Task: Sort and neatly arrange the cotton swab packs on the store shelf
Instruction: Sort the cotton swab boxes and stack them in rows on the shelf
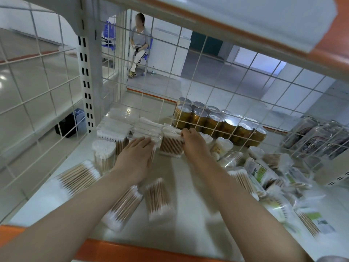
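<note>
Currently right hand (190, 140) pinches swab pack (171, 143); left hand (138, 152), fingers flat, steadies the neighbouring pack (145, 136). Advise butting edges flush.

glossy pale floor (217, 86), blue chair (109, 35)

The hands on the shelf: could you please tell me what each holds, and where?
Right hand grips the swab pack at its top right corner; left hand rests flat, holding nothing.

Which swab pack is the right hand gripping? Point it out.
The upright pack at the row's right end, which the right hand grips at its top corner. The loose packs lie flat.
</note>
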Demonstrator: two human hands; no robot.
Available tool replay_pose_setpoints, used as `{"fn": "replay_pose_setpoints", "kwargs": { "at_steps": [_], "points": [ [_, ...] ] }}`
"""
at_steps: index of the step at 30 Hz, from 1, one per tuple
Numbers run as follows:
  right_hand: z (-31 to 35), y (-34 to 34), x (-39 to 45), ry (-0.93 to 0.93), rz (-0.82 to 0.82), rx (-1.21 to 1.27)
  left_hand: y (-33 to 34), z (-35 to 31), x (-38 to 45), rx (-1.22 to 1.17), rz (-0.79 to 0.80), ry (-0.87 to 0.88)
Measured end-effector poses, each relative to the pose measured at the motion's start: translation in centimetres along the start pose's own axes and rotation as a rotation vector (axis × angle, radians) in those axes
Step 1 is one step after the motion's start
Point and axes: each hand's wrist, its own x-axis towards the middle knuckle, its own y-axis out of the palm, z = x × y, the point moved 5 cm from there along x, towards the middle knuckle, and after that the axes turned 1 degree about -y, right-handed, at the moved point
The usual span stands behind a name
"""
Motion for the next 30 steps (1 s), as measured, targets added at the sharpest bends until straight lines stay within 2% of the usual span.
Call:
{"fn": "replay_pose_setpoints", "kwargs": {
  "at_steps": [5, 8, 11, 18, 23, 30],
  "points": [
    [-0.4, -0.6, 0.3, 0.005, 0.010, 0.001, -0.1, -0.2, 0.0, 0.094, 0.026, 0.045],
    [-0.4, -0.7, 0.3, -0.002, 0.007, 0.005, 0.1, -0.1, 0.1, 0.016, 0.060, 0.007],
    [-0.4, -0.6, 0.2, 0.004, -0.011, 0.018, 0.1, 0.0, 0.1, -0.037, 0.018, -0.036],
    [-0.6, -0.2, 0.1, 0.039, -0.039, 0.022, 0.6, -0.4, 0.2, 0.060, 0.014, 0.028],
    [-0.6, 0.0, 0.2, 0.052, -0.049, 0.039, 0.7, -0.4, -0.1, -0.009, -0.003, 0.007],
    [-0.7, -0.7, -0.2, 0.075, -0.075, 0.067, -0.4, -1.1, -0.1, 0.028, -0.044, 0.040]
  ]
}}
